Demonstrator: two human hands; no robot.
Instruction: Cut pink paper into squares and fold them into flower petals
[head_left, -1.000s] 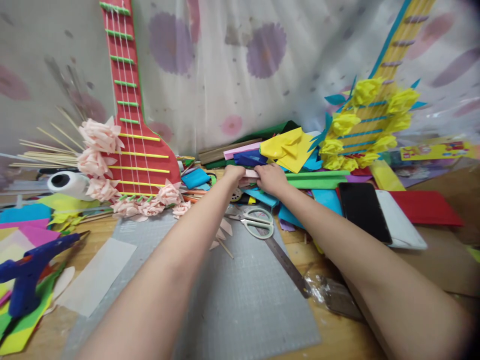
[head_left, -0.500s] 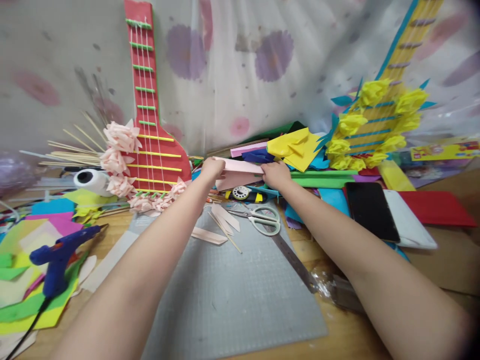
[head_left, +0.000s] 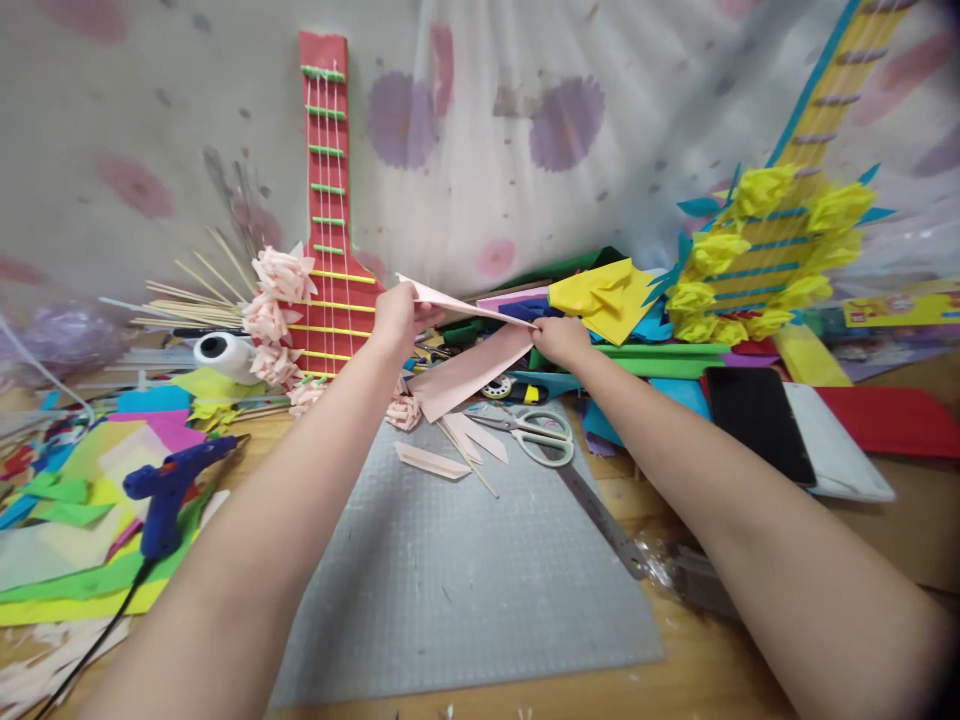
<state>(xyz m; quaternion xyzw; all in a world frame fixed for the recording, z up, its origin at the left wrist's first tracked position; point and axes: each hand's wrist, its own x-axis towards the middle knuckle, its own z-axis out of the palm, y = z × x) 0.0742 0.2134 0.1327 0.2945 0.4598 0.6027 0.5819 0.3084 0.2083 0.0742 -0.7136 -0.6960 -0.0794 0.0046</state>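
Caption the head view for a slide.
Both hands, left hand and right hand, hold a pink paper sheet above the grey cutting mat.

Pink paper sheet: pale pink, thin, folded along a crease at its top edge; raised off the surface at far centre, its top edge stretched almost level from left to right, one flap hanging down and slanting toward the near left above the grey cutting mat
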